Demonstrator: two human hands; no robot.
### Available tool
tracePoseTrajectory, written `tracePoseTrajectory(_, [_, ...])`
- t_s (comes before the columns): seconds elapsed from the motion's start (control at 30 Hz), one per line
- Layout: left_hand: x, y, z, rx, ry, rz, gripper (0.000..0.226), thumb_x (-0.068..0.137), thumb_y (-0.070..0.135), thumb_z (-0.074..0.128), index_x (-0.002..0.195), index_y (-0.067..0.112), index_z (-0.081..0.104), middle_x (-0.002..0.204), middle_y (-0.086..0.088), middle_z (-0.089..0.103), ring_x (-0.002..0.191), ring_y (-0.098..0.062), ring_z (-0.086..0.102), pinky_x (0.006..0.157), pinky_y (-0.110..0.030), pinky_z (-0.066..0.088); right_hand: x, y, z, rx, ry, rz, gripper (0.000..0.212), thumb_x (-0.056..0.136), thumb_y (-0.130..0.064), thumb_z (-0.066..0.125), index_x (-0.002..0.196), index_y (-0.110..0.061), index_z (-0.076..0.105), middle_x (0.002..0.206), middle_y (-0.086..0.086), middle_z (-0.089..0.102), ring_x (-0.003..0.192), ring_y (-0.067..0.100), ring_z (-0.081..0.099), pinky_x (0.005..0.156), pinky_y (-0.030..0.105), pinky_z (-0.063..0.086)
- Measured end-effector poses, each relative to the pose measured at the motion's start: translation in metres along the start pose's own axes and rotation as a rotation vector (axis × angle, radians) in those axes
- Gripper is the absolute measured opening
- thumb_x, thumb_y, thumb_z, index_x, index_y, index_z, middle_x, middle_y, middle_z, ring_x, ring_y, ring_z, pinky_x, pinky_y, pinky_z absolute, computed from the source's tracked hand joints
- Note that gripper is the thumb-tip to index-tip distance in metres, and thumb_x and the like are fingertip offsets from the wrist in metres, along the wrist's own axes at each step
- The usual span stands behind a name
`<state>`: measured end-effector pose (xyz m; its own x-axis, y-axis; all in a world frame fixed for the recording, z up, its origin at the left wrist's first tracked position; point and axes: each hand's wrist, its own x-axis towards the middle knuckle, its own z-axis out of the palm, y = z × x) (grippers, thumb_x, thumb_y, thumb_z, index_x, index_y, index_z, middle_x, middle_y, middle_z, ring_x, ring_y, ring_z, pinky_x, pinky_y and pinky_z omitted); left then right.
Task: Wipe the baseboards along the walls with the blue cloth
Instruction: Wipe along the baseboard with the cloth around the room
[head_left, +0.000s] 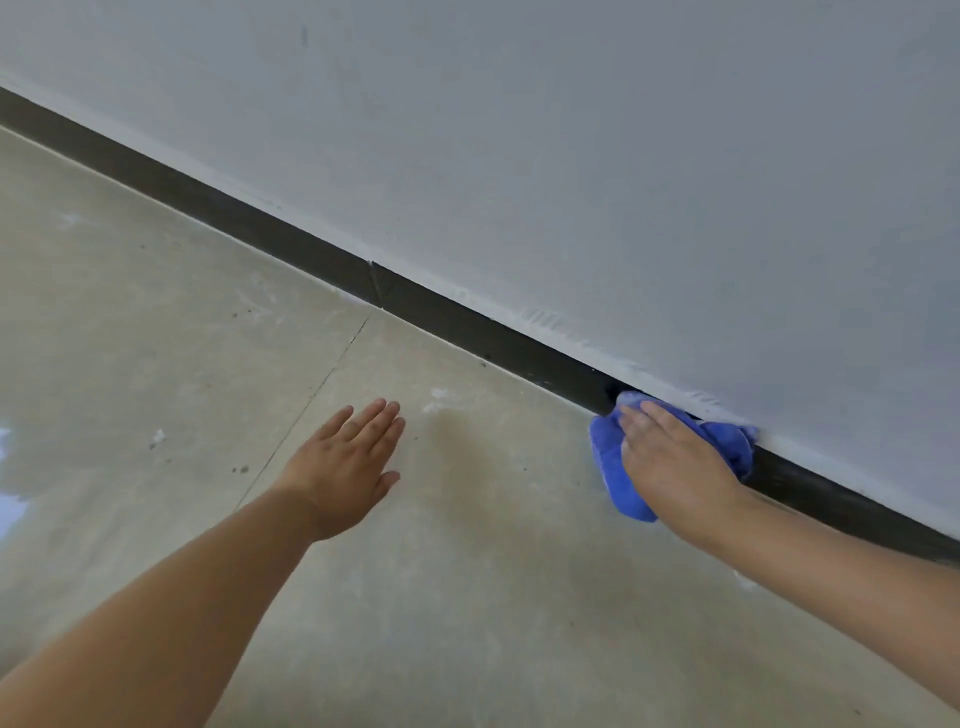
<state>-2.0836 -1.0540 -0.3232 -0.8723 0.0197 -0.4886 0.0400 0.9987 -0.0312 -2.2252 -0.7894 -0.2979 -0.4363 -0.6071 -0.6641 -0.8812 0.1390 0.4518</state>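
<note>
Plainly the job runs along the grey wall (571, 156), where the dark baseboard (291, 244) meets the pale tiled floor (156, 338) and slants from upper left down to lower right. A vertical joint in the baseboard shows near the middle of the view, and pale smears and dark specks mark the floor close to it. To wipe well, I judge the stroke should follow the strip lengthwise with steady pressure, keeping the cloth folded over the top edge as well as the face, since dust tends to settle on that ledge; the long stretch toward the upper left looks not yet reached, so the work seems far from finished. Going gently past the joint would keep the cloth from snagging.

The blue cloth (610, 457) is bunched against the baseboard at the right, partly spilling onto the floor. The right hand (670, 462) lies flat over it, fingers straight and together, pressing it to the strip rather than clutching it, with the forearm reaching in from the lower right. The left hand (345, 462) is spread open with fingers extended, holding nothing, palm down near the floor well apart from the cloth; whether it touches the tile I cannot tell
</note>
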Motion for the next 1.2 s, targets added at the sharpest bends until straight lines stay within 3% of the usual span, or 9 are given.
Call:
tracePoseTrajectory(0.07, [0.003,0.000,-0.011,0.106,-0.059,-0.031,0.070,0.090,0.050,-0.016,0.145,0.008,-0.019,0.148,-0.003,-0.029,0.136,-0.015,-0.027,0.113,-0.031,-0.014,-0.016,-0.006,-0.019,0.128,-0.027,0.152,0.040,0.087,-0.003,0.046,0.123,0.013,0.053,0.137,0.030,0.045,0.133,0.030,0.039,0.116,0.035,0.009])
tracePoseTrajectory(0.17, [0.005,0.008,-0.021,0.115,-0.060,-0.019,0.060,0.101,0.039,0.007,0.146,0.008,-0.016,0.151,-0.004,-0.026,0.141,-0.018,-0.020,0.113,-0.032,-0.013,-0.002,-0.016,-0.047,0.216,0.192,0.193,0.046,0.060,-0.014,0.083,0.094,0.013,0.069,0.108,0.031,0.064,0.110,0.032,0.062,0.107,0.038,0.023])
tracePoseTrajectory(0.3, [0.014,0.020,-0.017,0.116,-0.106,-0.035,0.060,0.101,0.038,0.009,0.147,0.008,-0.014,0.155,-0.006,-0.020,0.142,-0.017,-0.018,0.114,-0.032,-0.010,0.035,-0.017,-0.076,0.239,0.316,0.194,0.039,0.098,-0.012,0.039,0.135,0.001,0.044,0.149,0.020,0.031,0.143,0.028,0.017,0.117,0.033,0.005])
tracePoseTrajectory(0.5, [0.028,0.032,-0.011,0.116,-0.130,-0.001,0.061,0.101,0.040,0.009,0.147,0.008,-0.015,0.155,-0.005,-0.020,0.142,-0.016,-0.018,0.114,-0.031,-0.010,0.025,0.001,-0.047,0.296,0.259,0.181,0.043,0.102,-0.012,0.025,0.141,0.000,0.037,0.157,0.015,0.012,0.146,0.021,0.003,0.117,0.029,-0.002])
tracePoseTrajectory(0.8, [0.041,0.011,-0.006,0.220,0.020,0.181,0.060,0.101,0.039,0.007,0.138,0.006,-0.026,0.143,-0.003,-0.033,0.141,-0.020,-0.021,0.113,-0.032,-0.013,-0.057,-0.002,0.009,0.334,-0.189,0.308,0.044,0.101,-0.012,0.029,0.144,-0.003,0.030,0.158,0.010,0.010,0.147,0.021,0.002,0.118,0.029,-0.002])
tracePoseTrajectory(0.93, [0.047,-0.002,0.016,0.101,0.098,0.167,0.068,0.086,0.045,-0.017,0.142,0.005,-0.020,0.149,-0.008,-0.026,0.142,-0.019,-0.017,0.113,-0.031,-0.012,-0.051,-0.017,-0.029,0.393,-0.120,0.258,0.048,0.100,-0.011,0.034,0.146,-0.004,0.025,0.158,0.010,0.008,0.147,0.022,0.000,0.117,0.030,-0.003])
tracePoseTrajectory(1.0, [0.046,-0.011,0.033,-0.081,0.240,0.181,0.081,0.080,0.048,-0.019,0.139,-0.003,0.001,0.150,-0.016,-0.002,0.141,-0.023,0.005,0.112,-0.029,-0.006,-0.032,-0.024,-0.060,0.369,-0.036,0.248,0.047,0.100,-0.010,0.032,0.146,-0.002,0.024,0.158,0.013,0.007,0.147,0.022,-0.002,0.117,0.030,-0.004])
tracePoseTrajectory(1.07, [0.042,-0.016,0.045,-0.189,0.259,0.121,0.072,0.093,0.044,0.005,0.127,-0.012,0.034,0.137,-0.023,0.041,0.126,-0.027,0.034,0.111,-0.027,-0.001,-0.008,-0.031,-0.088,0.280,0.027,0.228,0.045,0.100,-0.011,0.032,0.144,-0.001,0.029,0.158,0.013,0.008,0.147,0.022,-0.002,0.117,0.031,-0.003])
tracePoseTrajectory(1.2, [0.039,-0.011,0.057,-0.322,0.263,0.149,0.067,0.098,0.037,0.015,0.112,-0.012,0.058,0.122,-0.020,0.057,0.114,-0.029,0.050,0.113,-0.027,-0.002,0.050,-0.035,-0.120,0.023,-0.006,0.208,0.041,0.100,-0.018,0.036,0.139,-0.003,0.040,0.157,0.015,0.014,0.147,0.022,-0.003,0.117,0.031,-0.003])
